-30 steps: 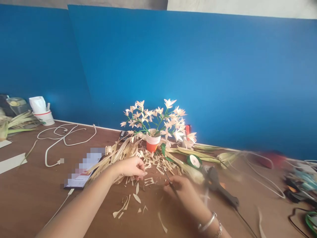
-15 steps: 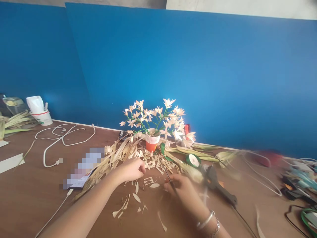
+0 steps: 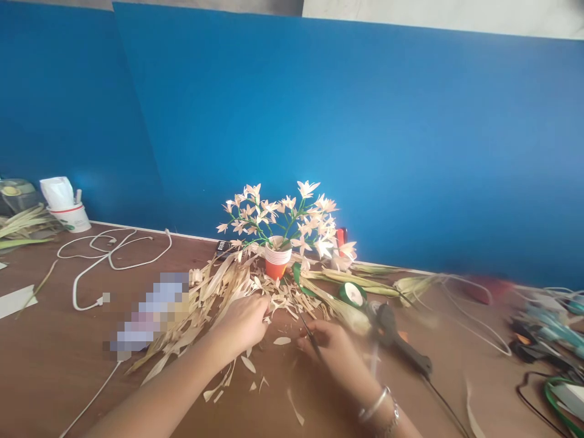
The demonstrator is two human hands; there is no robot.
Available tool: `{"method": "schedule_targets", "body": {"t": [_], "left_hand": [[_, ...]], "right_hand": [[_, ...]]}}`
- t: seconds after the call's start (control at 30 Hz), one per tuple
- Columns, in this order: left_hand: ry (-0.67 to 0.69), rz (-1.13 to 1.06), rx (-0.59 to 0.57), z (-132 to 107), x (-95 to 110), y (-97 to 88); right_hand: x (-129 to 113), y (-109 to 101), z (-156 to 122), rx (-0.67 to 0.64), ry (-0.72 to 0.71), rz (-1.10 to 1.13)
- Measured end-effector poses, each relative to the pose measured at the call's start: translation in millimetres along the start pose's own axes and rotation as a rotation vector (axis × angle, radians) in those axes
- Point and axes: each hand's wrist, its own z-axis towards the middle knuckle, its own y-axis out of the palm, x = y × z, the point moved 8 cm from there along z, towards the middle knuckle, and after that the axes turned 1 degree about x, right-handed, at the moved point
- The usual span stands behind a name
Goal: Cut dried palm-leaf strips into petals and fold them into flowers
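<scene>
My left hand rests with fingers curled at the edge of a heap of dry straw-coloured leaf strips on the brown table; what its fingertips pinch is hidden. My right hand, with a bracelet at the wrist, is closed round a pair of dark scissors whose blades point up and away from me. A small leaf-shaped cutting lies between the two hands. Behind them stands an orange and white paper cup holding pale handmade flowers on green stems.
A black glue gun with its cord lies right of my right hand, next to a green tape roll. White cables and a blurred flat object lie left. A white cup stands far left. Cables clutter the right edge.
My left hand has moved forward and slightly right into the leaf heap. The right hand with the scissors has shifted a little left. The view has drifted slightly.
</scene>
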Motion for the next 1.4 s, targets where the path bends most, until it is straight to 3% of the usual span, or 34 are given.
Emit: {"method": "schedule_targets", "body": {"t": [0.07,0.17,0.27,0.37,0.5,0.63,0.7,0.8,1.1,1.4], "left_hand": [[0.079,0.020,0.021,-3.2,16.3,-2.8],[0.201,-0.035,-0.057,-9.1,34.5,9.6],[0.226,-0.045,-0.130,-12.5,34.6,26.4],[0.229,-0.105,-0.133,-11.9,30.3,33.8],[0.039,-0.400,-0.112,-2.4,17.8,33.9],[-0.239,-0.963,-0.124,2.5,9.0,38.6],[-0.285,-1.215,-0.127,2.0,11.8,39.7],[-0.320,-1.403,-0.132,-1.8,15.9,41.3],[-0.287,-1.473,-0.109,-11.1,28.7,41.6],[-0.274,-1.494,-0.116,-11.4,31.5,45.2]], "right_hand": [[-0.9,0.4,-0.1,-0.004,0.000,0.006],[-2.7,-0.2,-0.3,0.003,-0.008,-0.004],[-4.0,-1.4,-0.4,0.015,-0.018,-0.020],[-4.2,-1.2,-0.6,0.010,-0.014,-0.018],[-6.6,0.9,-1.2,-0.018,-0.001,0.054],[-13.5,2.1,-3.3,-0.017,-0.022,0.158],[-16.6,5.2,-5.0,-0.031,-0.034,0.235],[-21.1,14.2,-8.4,-0.103,-0.045,0.385],[-31.4,24.1,-16.0,-0.201,-0.064,0.343],[-25.4,27.1,-13.6,-0.199,-0.071,0.369]]}}
